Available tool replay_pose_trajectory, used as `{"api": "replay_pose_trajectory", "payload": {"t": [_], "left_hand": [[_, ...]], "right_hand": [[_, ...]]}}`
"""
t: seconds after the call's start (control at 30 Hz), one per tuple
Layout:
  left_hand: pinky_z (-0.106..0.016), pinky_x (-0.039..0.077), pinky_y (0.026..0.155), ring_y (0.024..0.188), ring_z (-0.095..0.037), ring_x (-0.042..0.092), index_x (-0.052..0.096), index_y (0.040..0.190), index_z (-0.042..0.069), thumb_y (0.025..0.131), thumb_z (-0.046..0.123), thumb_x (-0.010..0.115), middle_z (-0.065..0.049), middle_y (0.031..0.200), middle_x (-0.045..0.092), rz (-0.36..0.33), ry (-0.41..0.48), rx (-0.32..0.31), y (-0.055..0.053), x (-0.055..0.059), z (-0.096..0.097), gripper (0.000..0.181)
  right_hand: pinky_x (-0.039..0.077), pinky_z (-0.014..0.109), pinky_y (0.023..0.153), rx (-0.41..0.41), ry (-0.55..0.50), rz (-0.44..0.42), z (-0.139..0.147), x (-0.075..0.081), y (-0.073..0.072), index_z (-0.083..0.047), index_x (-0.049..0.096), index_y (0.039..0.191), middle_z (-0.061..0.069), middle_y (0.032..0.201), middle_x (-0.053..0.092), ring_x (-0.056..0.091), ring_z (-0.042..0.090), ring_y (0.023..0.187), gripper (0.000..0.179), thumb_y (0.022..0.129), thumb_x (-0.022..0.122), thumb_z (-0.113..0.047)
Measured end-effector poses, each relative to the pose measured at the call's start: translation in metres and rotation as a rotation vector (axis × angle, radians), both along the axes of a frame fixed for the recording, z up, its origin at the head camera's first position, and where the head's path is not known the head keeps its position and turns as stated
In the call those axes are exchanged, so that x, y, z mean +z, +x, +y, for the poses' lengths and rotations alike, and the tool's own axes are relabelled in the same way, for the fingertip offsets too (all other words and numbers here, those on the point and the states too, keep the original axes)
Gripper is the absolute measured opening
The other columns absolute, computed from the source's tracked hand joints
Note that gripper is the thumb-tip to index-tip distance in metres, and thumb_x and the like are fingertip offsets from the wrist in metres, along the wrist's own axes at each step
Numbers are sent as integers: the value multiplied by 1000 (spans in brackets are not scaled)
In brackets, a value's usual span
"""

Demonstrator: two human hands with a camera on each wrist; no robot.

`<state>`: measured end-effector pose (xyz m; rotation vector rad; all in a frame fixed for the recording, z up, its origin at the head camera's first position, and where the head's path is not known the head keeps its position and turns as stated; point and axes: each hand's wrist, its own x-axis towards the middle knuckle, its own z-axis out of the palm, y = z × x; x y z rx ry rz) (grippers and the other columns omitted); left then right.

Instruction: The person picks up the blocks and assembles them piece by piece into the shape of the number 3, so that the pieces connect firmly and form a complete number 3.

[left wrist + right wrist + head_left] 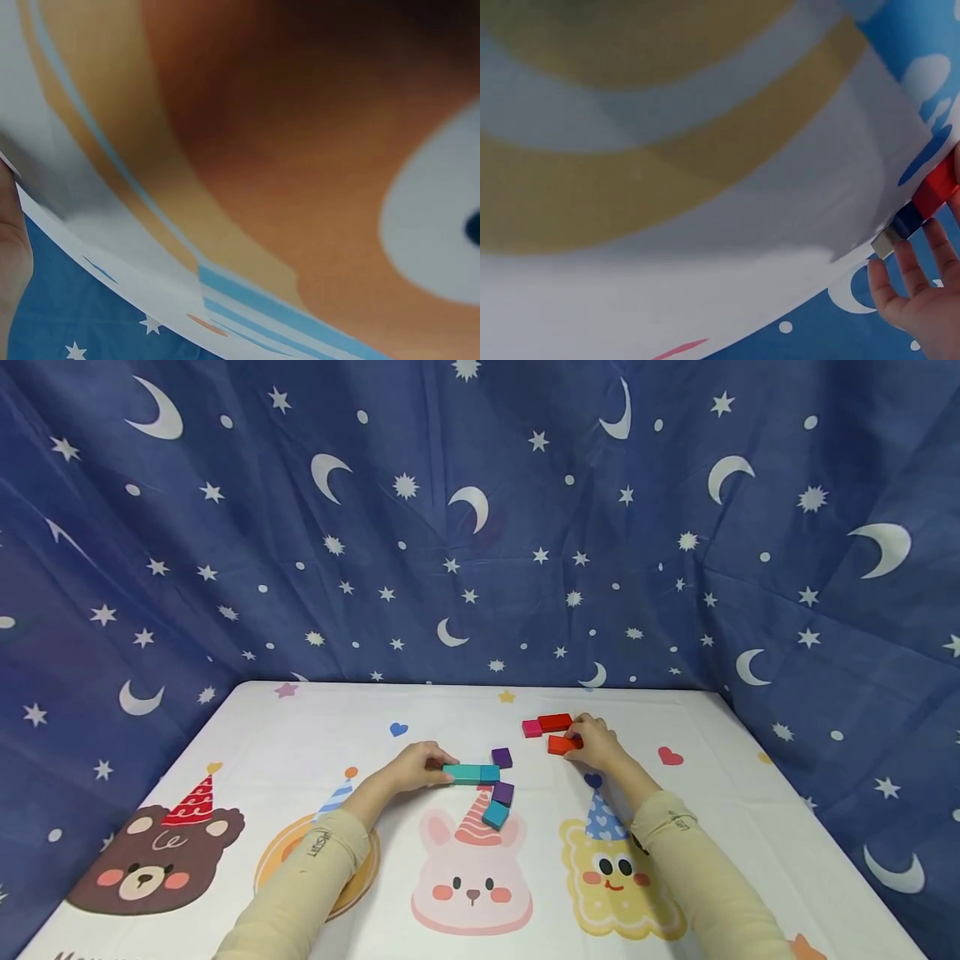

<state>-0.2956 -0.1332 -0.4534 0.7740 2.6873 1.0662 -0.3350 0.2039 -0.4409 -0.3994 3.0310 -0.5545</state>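
My left hand (418, 767) pinches the left end of a teal block (462, 774) between thumb and fingers. A smaller blue-teal block (490, 773) touches its right end. Purple blocks (502, 758) (503, 793) lie just behind and in front of it, with another blue block (496, 815) nearest me. My right hand (597, 743) grips an orange-red block (562, 745). Behind that are a red block (555, 722) and a pink block (532, 728), end to end. In the right wrist view, a dark blue block (908, 220) and a beige block (886, 243) show by the fingers.
The white tablecloth (315, 727) bears printed cartoon figures: a bear, a round orange face, a rabbit and a yellow biscuit. A blue curtain (480, 568) with moons and stars hangs behind and beside the table. The left wrist view shows mostly printed cloth.
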Motion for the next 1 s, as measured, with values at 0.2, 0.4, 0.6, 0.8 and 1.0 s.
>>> {"api": "replay_pose_trajectory", "payload": {"t": [0.2,0.4,0.6,0.8,1.0], "left_hand": [[-21,48,76,83,-13,56,69,107,1,83,14,72,-11,90,62,-18,0,18,0,2,-1,28],[-22,49,77,83,-14,57,69,108,-1,83,12,71,-11,90,61,-35,9,9,1,4,1,28],[-23,44,74,80,-12,48,67,113,1,87,13,66,-7,90,57,-93,-3,32,1,1,2,29],[-23,41,72,80,-14,45,65,118,3,92,11,59,-6,93,55,-129,-5,21,1,1,0,28],[-24,40,74,80,-13,44,66,116,3,90,10,61,-6,90,56,-95,-35,14,2,5,1,27]], "right_hand": [[39,60,90,-42,-27,-16,-3,3,-3,2,69,98,23,123,52,46,43,111,29,75,78,-12],[38,60,90,-74,-23,-33,-5,3,-3,1,70,95,22,122,53,46,43,111,27,74,79,-11],[37,60,90,-78,-34,-31,-6,2,-2,1,70,94,22,123,53,46,43,112,26,73,80,-11],[37,59,91,-81,-13,-29,-5,3,-5,0,72,95,21,123,54,46,41,112,28,72,81,-12],[39,60,88,-44,28,-10,-4,2,-4,-1,70,95,23,121,54,46,43,112,28,73,80,-15]]}}
